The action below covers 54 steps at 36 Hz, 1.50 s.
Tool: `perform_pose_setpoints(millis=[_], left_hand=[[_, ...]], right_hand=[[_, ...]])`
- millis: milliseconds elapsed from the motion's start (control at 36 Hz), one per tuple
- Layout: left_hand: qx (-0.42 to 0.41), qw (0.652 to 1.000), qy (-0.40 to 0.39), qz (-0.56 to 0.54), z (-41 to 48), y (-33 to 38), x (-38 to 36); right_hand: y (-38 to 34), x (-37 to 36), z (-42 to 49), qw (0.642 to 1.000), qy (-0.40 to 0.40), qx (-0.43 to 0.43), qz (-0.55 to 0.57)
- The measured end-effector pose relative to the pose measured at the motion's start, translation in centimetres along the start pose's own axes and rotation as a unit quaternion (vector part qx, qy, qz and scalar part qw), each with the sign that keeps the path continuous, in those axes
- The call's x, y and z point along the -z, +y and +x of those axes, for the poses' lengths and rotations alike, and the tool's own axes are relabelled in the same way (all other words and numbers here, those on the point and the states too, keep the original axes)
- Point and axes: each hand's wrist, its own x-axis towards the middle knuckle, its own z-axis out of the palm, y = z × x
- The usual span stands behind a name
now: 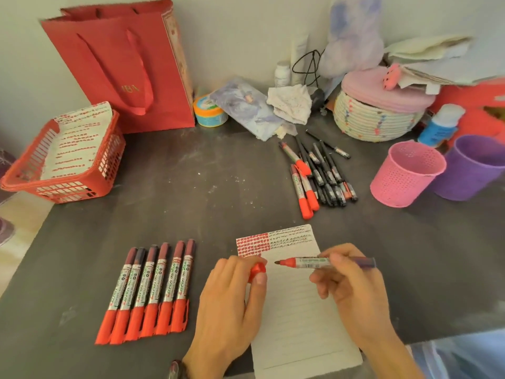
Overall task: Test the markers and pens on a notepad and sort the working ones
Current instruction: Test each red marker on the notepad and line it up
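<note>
A lined notepad (pixel 297 318) lies on the dark table, with red and black test marks along its top edge. My right hand (pixel 352 285) holds an uncapped red marker (pixel 308 262) level just above the page, tip pointing left. My left hand (pixel 232 294) rests on the pad's left edge and pinches the red cap (pixel 257 270). Several capped red markers (pixel 149 294) lie in a neat row to the left of the pad. A loose pile of red markers and black pens (pixel 317 176) lies beyond the pad.
A pink mesh cup (pixel 404 173) and a purple cup (pixel 472 168) stand at the right. A red basket (pixel 68 157) with marked paper sits far left, a red gift bag (pixel 123 64) behind it. Along the back wall there is clutter, including a woven basket (pixel 379 116).
</note>
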Motion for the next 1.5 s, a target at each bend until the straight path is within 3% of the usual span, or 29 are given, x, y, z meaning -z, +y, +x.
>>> perform_pose_setpoints(millis=[222,417,583,917,1083,1194,1278,1333,1389,1444,1500], left_hand=[[0.039,0.999,-0.002,-0.024,0.2,-0.7,-0.6],[-0.008,1.0,-0.01,-0.008,0.2,-0.4,-0.4],[-0.053,0.998,-0.018,-0.018,0.3,-0.4,-0.4],[-0.053,0.991,-0.063,-0.107,0.9,-0.4,2.4],[-0.065,0.991,-0.076,-0.093,1.2,0.6,4.5],[-0.092,0.989,-0.102,-0.059,1.1,1.6,5.3],[-0.079,0.986,-0.114,-0.093,1.4,2.2,5.8],[-0.035,0.975,-0.139,-0.17,1.8,2.3,6.5],[0.012,0.942,-0.16,-0.295,2.2,2.7,7.2],[0.051,0.897,-0.119,-0.422,2.4,3.4,7.4],[0.105,0.83,-0.057,-0.544,2.5,4.2,7.3]], right_hand=[[0.2,0.5,-0.5,0.999,-0.026,0.028,0.028],[0.3,0.5,-0.6,0.998,-0.046,0.034,0.006],[0.4,0.5,-0.9,0.993,-0.068,0.044,-0.083],[-2.6,0.2,-2.3,0.961,-0.145,0.053,-0.231],[-3.3,-0.2,-3.9,0.924,-0.146,0.13,-0.33],[-3.1,-0.7,-4.6,0.878,-0.176,0.144,-0.421],[-2.4,-1.5,-5.3,0.89,-0.167,0.127,-0.405],[-1.9,-2.3,-5.9,0.906,-0.154,0.111,-0.377],[-1.3,-3.0,-6.6,0.922,-0.141,0.089,-0.349],[-0.6,-3.6,-7.4,0.936,-0.121,0.063,-0.324],[0.2,-4.3,-8.3,0.945,-0.109,0.037,-0.306]])
